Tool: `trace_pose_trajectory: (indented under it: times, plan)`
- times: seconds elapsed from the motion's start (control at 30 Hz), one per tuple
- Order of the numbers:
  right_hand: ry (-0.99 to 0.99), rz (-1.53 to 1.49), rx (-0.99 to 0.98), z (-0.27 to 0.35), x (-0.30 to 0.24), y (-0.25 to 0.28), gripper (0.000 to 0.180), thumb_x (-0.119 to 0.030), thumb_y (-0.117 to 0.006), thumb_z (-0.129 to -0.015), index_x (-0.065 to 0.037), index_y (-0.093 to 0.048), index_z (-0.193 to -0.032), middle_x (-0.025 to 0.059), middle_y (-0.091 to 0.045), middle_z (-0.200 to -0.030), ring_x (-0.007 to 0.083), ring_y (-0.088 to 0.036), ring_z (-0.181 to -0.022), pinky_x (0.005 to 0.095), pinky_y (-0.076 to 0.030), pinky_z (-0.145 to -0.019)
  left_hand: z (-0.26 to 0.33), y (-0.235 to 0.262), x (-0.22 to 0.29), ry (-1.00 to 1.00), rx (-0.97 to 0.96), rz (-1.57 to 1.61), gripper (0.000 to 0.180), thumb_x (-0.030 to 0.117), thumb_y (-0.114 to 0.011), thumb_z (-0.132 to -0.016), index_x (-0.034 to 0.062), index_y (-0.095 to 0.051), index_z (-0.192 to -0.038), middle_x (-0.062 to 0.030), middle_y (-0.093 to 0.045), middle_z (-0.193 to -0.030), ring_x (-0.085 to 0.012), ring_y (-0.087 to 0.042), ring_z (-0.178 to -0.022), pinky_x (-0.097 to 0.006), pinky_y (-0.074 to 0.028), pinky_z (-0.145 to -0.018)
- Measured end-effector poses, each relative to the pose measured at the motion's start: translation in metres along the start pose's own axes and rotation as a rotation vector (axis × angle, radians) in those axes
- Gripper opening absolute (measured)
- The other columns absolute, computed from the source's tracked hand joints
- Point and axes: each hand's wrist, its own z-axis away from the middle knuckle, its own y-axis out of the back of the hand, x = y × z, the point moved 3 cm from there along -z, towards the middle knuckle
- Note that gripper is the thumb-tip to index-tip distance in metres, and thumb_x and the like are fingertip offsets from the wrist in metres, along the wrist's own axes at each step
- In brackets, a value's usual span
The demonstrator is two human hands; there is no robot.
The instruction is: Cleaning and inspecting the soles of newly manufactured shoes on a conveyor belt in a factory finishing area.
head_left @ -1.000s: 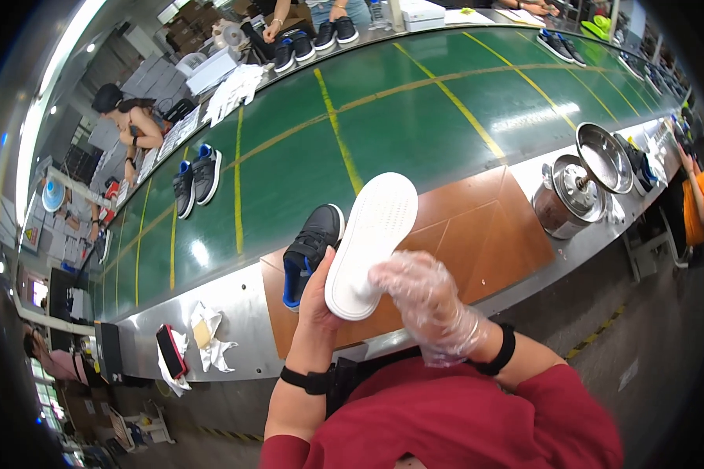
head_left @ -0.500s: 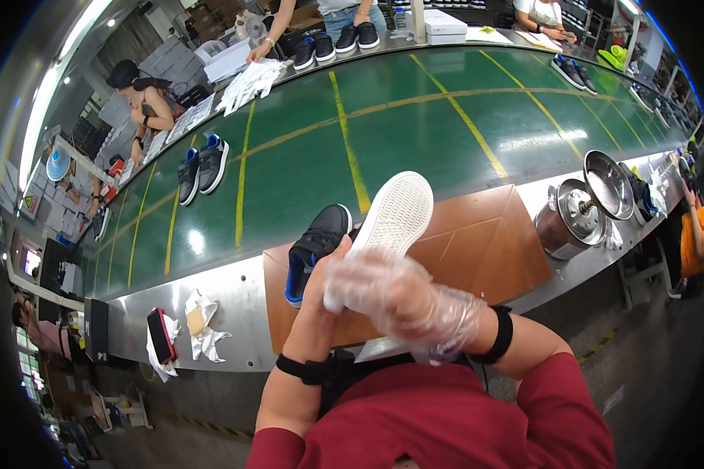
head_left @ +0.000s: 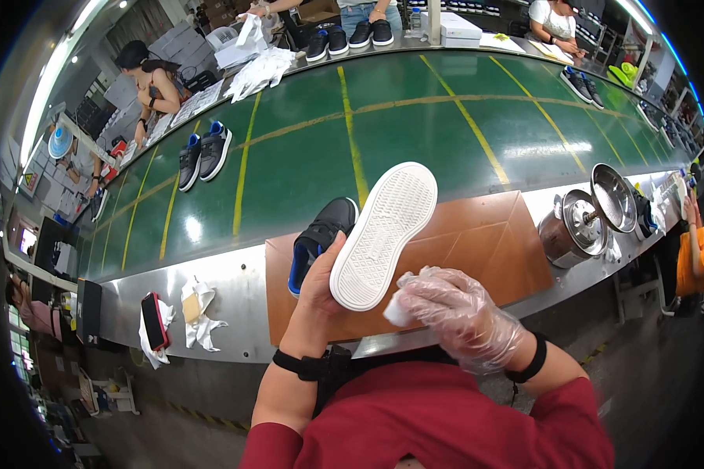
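My bare left hand point(head_left: 321, 273) grips a shoe point(head_left: 364, 234) sole-up above the brown mat point(head_left: 485, 250) on the near worktop point(head_left: 235, 273), while my gloved right hand point(head_left: 461, 316) pinches a white pad point(head_left: 396, 311) against its heel.

There is one view only, from a wide fisheye camera worn on the person's head, so no second view shares the scene. It looks forward and steeply down over the red sleeves, which enter from the lower edge. The left hand point(head_left: 321, 277) and right hand point(head_left: 461, 316) are very near the lens. Farther away, the green conveyor belt point(head_left: 414, 133) bends toward the picture rim.
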Motion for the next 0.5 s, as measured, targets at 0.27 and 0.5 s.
trace_pose_trajectory:
  times: [0.27,0.5]
  plan:
    - [0.267,-0.115,-0.039,-0.047,-0.012,-0.032,0.053,-0.009,-0.063,-0.070,-0.003,-0.055,-0.122,0.0108,-0.048,-0.133,0.0264,-0.050,-0.116,0.0370,-0.044,-0.098,0.025,0.032,-0.001,0.028,0.063,-0.268,0.042,0.033,-0.043,-0.098,-0.0007,-0.053,-0.121,-0.0143,-0.063,-0.111,-0.0233,-0.064,-0.097,-0.035,-0.052,-0.085]
    - [0.034,0.081,0.330,-0.049,0.075,-0.007,0.032,-0.003,-0.058,-0.075,-0.005,-0.063,-0.107,0.0140,-0.062,-0.114,0.0292,-0.056,-0.109,0.0392,-0.043,-0.098,0.040,0.031,-0.013,-0.104,0.202,-0.263,0.046,0.033,-0.054,-0.093,-0.0059,-0.054,-0.117,-0.0170,-0.064,-0.108,-0.0250,-0.066,-0.092,-0.035,-0.055,-0.081]
